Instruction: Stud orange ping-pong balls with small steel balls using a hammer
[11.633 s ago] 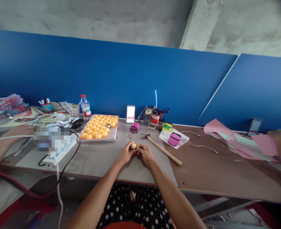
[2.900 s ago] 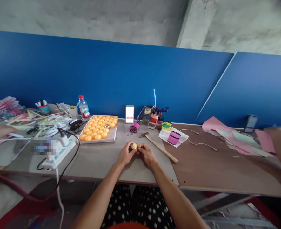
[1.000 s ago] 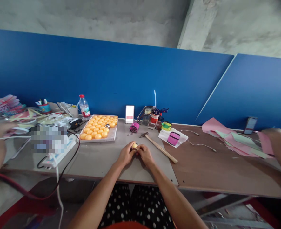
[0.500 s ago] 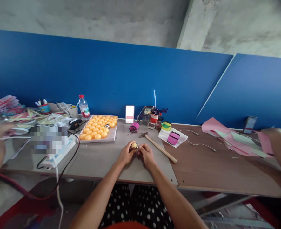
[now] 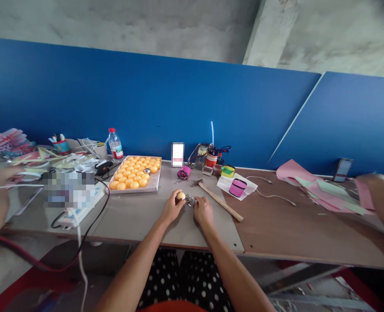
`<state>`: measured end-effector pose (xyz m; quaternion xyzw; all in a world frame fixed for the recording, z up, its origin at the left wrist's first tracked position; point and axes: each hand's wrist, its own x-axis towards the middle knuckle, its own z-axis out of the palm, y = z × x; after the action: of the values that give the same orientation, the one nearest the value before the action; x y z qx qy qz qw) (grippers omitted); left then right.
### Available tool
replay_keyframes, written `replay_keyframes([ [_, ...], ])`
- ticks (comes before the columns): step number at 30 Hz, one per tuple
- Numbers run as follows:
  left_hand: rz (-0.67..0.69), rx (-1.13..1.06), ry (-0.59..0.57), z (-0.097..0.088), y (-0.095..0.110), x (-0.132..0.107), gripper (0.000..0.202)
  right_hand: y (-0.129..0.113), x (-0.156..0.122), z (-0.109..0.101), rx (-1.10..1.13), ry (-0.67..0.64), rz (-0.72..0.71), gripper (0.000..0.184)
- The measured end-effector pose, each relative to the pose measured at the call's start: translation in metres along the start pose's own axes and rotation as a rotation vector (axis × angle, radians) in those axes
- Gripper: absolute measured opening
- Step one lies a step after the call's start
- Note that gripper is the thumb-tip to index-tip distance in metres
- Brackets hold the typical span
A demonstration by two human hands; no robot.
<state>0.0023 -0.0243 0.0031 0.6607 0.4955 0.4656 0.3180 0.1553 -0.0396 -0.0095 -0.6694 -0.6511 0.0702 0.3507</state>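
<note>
Between thumb and fingers, my left hand (image 5: 171, 209) grips a pale orange ball (image 5: 181, 196) with a dark, shiny patch along its lower side. A small heap of silvery bits (image 5: 189, 200) lies on the table between my hands. My right hand (image 5: 204, 211) is at the right edge of that heap, its fingers curled together; anything pinched in them is too small to make out. Just beyond it a hammer (image 5: 221, 201) with a wooden handle lies slantwise. Farther back, a purple tub (image 5: 184, 173) lies tipped over, with small dark bits spilled before it.
A white tray (image 5: 151, 189) of orange balls, one silvery, stands back left. Right of the hammer, a purple pouch-like item (image 5: 237, 187) lies on white paper. A power strip (image 5: 81, 212) with cables is at left. Other people's arms reach in from both sides.
My hands have moved apart. The ball in my left hand has shifted slightly left and up, and the silvery heap between the hands is now plainer to see.
</note>
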Motion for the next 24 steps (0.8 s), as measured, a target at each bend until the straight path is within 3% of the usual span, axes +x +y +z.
replay_keyframes([
  [5,0.018,0.02,-0.008,0.0,0.001,0.0,0.04,-0.006,0.008,0.0,-0.166,-0.058,-0.002,0.023],
  [9,0.016,0.02,-0.016,0.0,0.003,-0.001,0.04,-0.004,0.019,0.003,-0.128,-0.071,0.005,0.021],
  [16,0.026,-0.045,-0.034,0.001,0.0,0.0,0.041,0.001,0.019,0.004,0.287,0.18,-0.141,0.019],
  [20,0.063,-0.063,-0.063,0.001,-0.004,0.001,0.043,-0.004,0.014,0.003,0.578,0.082,-0.047,0.015],
  [24,0.076,-0.049,-0.07,0.0,-0.006,0.001,0.043,-0.011,0.011,-0.001,0.815,-0.098,0.074,0.015],
])
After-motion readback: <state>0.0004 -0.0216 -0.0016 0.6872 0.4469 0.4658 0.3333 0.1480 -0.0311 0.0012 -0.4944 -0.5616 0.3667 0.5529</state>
